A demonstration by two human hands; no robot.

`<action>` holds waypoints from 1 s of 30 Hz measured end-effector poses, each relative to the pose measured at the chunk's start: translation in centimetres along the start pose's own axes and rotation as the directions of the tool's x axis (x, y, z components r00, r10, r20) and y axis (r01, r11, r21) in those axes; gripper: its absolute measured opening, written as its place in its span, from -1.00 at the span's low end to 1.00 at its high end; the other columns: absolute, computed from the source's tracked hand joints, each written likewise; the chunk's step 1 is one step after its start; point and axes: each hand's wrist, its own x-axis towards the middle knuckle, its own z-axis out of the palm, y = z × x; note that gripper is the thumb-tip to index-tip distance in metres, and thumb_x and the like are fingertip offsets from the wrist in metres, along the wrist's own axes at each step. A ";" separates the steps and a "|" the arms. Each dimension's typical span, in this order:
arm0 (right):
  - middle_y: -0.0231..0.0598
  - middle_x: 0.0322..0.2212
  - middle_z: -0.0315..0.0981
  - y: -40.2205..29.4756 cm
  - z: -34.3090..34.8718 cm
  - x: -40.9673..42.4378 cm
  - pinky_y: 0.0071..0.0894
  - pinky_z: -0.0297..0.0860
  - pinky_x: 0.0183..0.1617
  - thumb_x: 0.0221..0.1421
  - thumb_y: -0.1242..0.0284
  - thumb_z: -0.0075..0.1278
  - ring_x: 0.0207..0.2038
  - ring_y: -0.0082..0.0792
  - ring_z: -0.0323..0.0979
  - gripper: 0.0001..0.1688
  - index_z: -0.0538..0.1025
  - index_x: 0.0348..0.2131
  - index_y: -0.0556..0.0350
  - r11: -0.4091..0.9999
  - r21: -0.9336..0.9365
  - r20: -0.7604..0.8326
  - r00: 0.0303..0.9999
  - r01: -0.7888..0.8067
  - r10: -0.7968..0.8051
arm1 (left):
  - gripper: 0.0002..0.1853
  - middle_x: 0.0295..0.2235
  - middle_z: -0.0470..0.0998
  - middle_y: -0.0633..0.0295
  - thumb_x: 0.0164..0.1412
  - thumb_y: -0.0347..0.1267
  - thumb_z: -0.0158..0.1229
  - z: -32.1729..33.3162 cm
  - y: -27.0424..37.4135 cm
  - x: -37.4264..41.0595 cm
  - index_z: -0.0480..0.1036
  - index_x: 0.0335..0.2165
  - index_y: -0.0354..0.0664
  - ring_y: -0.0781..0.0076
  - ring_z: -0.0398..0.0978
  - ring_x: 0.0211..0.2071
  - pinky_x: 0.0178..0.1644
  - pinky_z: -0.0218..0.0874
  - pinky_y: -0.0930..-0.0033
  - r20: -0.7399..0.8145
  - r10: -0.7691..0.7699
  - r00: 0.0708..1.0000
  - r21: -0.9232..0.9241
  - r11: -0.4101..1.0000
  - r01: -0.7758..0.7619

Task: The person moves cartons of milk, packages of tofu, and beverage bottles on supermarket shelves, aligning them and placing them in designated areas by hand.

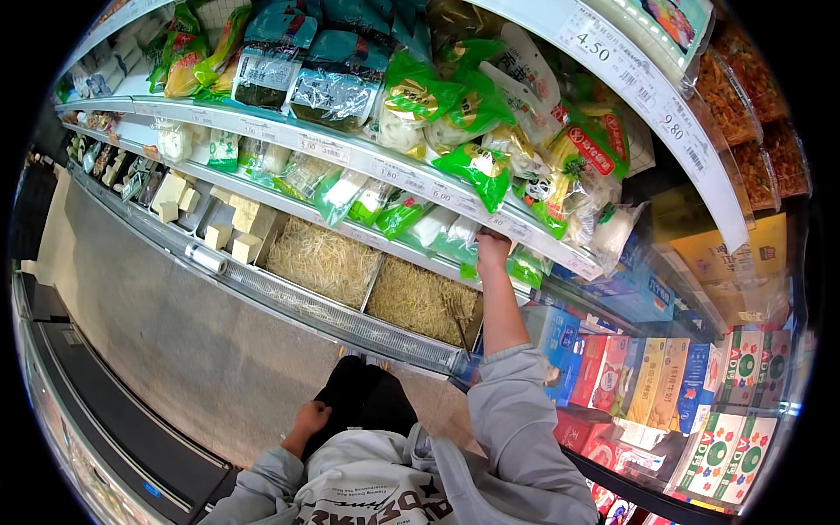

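My right hand (493,248) reaches in under the price rail of the middle shelf, at white and green plastic packages (462,233) on the shelf below. Its fingertips are hidden by the rail, so any hold on a package cannot be made out. Down by my left thigh, my left hand (313,417) hangs with curled fingers and no item visible in it. Green-topped clear bags (474,172) lie on the shelf above my right hand. Below that hand, tongs (461,321) rest in a bin of bean sprouts (420,295).
Another sprout bin (321,259) and white tofu blocks (246,248) line the lower case. A plastic-bag roll (206,258) lies on its front edge. Stacked drink cartons (663,387) stand at the right. A black-topped case (118,420) runs behind on the left.
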 end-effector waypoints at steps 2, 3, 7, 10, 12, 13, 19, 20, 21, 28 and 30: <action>-0.23 -0.44 0.49 -1.0 0.5 -0.8 -0.41 0.34 -0.32 -0.18 0.79 -0.05 -0.40 -0.36 0.42 -0.72 0.50 -0.36 0.28 0.999 0.024 -0.017 0.999 -0.046 0.046 | -0.68 -0.48 0.53 -0.09 -0.01 -0.17 0.11 -0.2 0.2 0.0 0.52 -0.53 -0.25 -0.10 0.49 -0.36 -0.23 0.31 0.02 -0.005 -0.015 1.000 -0.010 1.000 0.015; -0.25 -0.41 0.50 -1.2 0.5 -1.0 -0.42 0.34 -0.30 -0.18 0.79 -0.04 -0.38 -0.38 0.42 -0.69 0.50 -0.33 0.27 0.998 0.022 -0.018 0.998 -0.063 0.063 | -0.68 -0.47 0.53 -0.09 -0.01 -0.17 0.12 -0.5 0.6 -0.1 0.52 -0.53 -0.26 -0.10 0.49 -0.37 -0.23 0.31 0.02 -0.007 -0.035 0.999 -0.009 0.999 0.035; -0.28 -0.42 0.51 -1.6 0.2 -1.5 -0.47 0.33 -0.27 -0.20 0.79 -0.02 -0.37 -0.42 0.43 -0.69 0.53 -0.35 0.25 0.996 0.024 -0.035 0.996 -0.086 0.087 | -0.68 -0.47 0.53 -0.09 -0.01 -0.17 0.12 -0.6 0.1 -0.2 0.53 -0.52 -0.25 -0.09 0.49 -0.36 -0.22 0.32 0.03 -0.009 -0.033 0.999 -0.007 0.999 0.033; -0.27 -0.45 0.51 -1.6 0.5 -1.7 -0.45 0.34 -0.27 -0.21 0.79 -0.03 -0.39 -0.40 0.43 -0.71 0.52 -0.38 0.25 0.990 0.091 -0.046 0.993 -0.107 0.112 | -0.67 -0.46 0.53 -0.08 -0.01 -0.16 0.12 -0.3 -0.8 -0.2 0.54 -0.50 -0.24 -0.08 0.50 -0.35 -0.21 0.32 0.04 -0.016 -0.046 0.999 -0.009 0.999 0.046; -0.25 -0.46 0.50 -1.6 0.6 -1.9 -0.41 0.36 -0.27 -0.23 0.78 -0.05 -0.40 -0.36 0.43 -0.71 0.50 -0.38 0.25 0.986 0.136 -0.030 0.995 -0.093 0.098 | -0.67 -0.46 0.54 -0.07 -0.01 -0.16 0.12 -0.3 -1.1 -0.2 0.54 -0.49 -0.23 -0.08 0.50 -0.34 -0.20 0.32 0.05 -0.013 -0.067 0.998 -0.021 0.998 0.066; -0.23 -0.45 0.50 -0.8 0.2 -1.4 -0.42 0.35 -0.28 -0.22 0.75 -0.03 -0.40 -0.34 0.43 -0.72 0.51 -0.38 0.24 1.000 0.007 -0.039 0.999 -0.026 0.026 | -0.67 -0.45 0.54 -0.07 0.00 -0.16 0.12 -0.4 -1.0 -0.2 0.55 -0.48 -0.23 -0.08 0.50 -0.33 -0.20 0.32 0.05 -0.008 -0.070 0.997 -0.020 0.997 0.070; 0.03 -0.23 0.44 -1.8 0.6 -1.0 -0.09 0.36 -0.19 -0.14 0.41 0.01 -0.28 0.09 0.43 -0.65 0.49 -0.24 0.01 0.298 -0.912 0.200 0.940 0.281 -0.275 | -0.68 -0.43 0.54 -0.06 0.00 -0.17 0.11 -0.9 -0.4 -0.2 0.54 -0.47 -0.22 -0.06 0.49 -0.32 -0.19 0.32 0.05 -0.010 -0.071 0.997 0.005 0.997 0.072; -0.01 -0.34 0.49 -2.0 0.8 -1.6 -0.02 0.38 -0.23 -0.13 0.38 0.01 -0.34 0.11 0.44 -0.74 0.52 -0.37 0.12 0.304 -0.911 0.170 0.927 0.277 -0.333 | -0.68 -0.43 0.54 -0.06 0.01 -0.16 0.11 -1.0 -0.4 -0.3 0.54 -0.47 -0.22 -0.06 0.49 -0.32 -0.19 0.31 0.05 -0.007 -0.068 0.998 0.004 0.998 0.068; 0.03 -0.32 0.48 -2.7 1.1 -2.3 -0.01 0.38 -0.24 -0.12 0.39 0.02 -0.34 0.12 0.44 -0.71 0.49 -0.32 0.12 0.310 -0.914 0.158 0.934 0.262 -0.321 | -0.68 -0.44 0.54 -0.06 0.01 -0.16 0.11 -1.0 -0.2 -0.4 0.54 -0.47 -0.21 -0.06 0.49 -0.32 -0.19 0.31 0.06 -0.007 -0.066 0.998 -0.002 0.998 0.066; 0.19 -0.05 0.23 -4.5 2.5 -6.8 0.04 0.13 0.10 -0.04 0.44 -0.02 0.03 0.16 0.16 -0.51 0.38 -0.07 0.28 -0.049 -0.792 0.570 0.708 0.609 -0.417 | -0.69 -0.43 0.54 -0.04 0.01 -0.13 0.10 -1.4 0.2 -0.4 0.56 -0.46 -0.14 -0.06 0.49 -0.32 -0.19 0.31 0.04 0.008 -0.117 0.993 0.045 0.992 0.116; 0.17 0.01 0.16 -3.6 2.6 -8.2 0.02 0.03 0.18 -0.04 0.43 -0.01 0.11 0.12 0.08 -0.44 0.34 -0.01 0.29 -0.014 -0.726 0.649 0.679 0.687 -0.343 | -0.69 -0.42 0.54 -0.04 0.01 -0.13 0.10 -1.2 -0.2 -0.3 0.56 -0.45 -0.13 -0.05 0.49 -0.32 -0.18 0.31 0.04 -0.004 -0.108 0.994 0.052 0.993 0.108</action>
